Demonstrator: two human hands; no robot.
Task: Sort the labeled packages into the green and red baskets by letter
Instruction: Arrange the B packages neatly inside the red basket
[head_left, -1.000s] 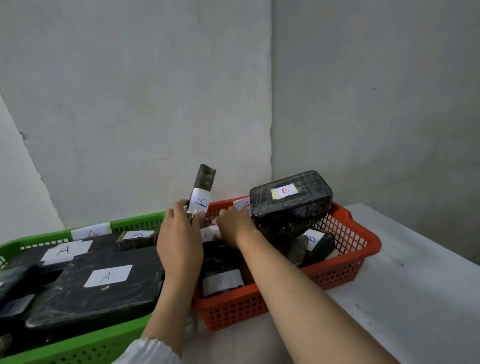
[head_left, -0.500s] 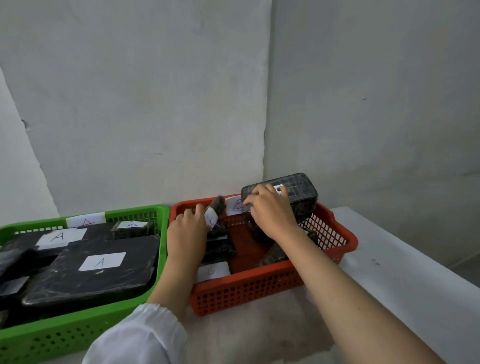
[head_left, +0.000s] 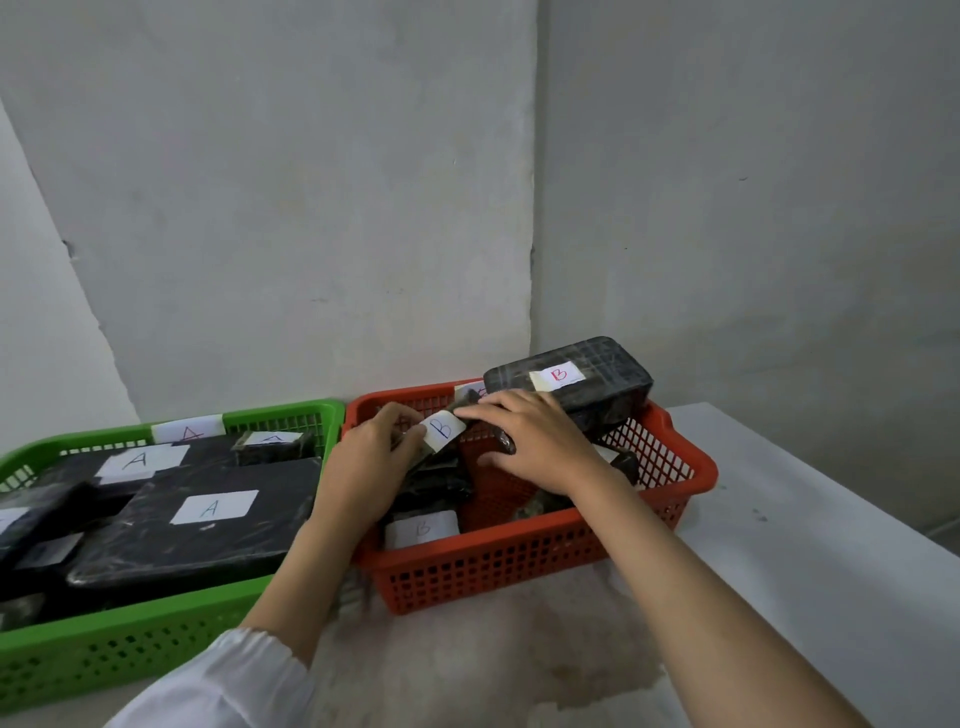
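Over the red basket (head_left: 530, 561), our left hand (head_left: 363, 467) pinches a slim B-labeled package (head_left: 444, 428); our right hand (head_left: 530, 441), fingers spread flat, rests just beside it. The green basket (head_left: 130, 644) sits left.

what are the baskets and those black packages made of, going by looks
Red basket and green basket: probably moulded plastic, given the uniform colour and grid holes. Large B package: seemingly wrapped in glossy black film with wrinkled highlights; its label looks like paper.

A bare, plain room corner.
Unpainted grey walls (head_left: 311, 182) meet behind a white desk (head_left: 831, 545); nothing marks home, shop or lab.
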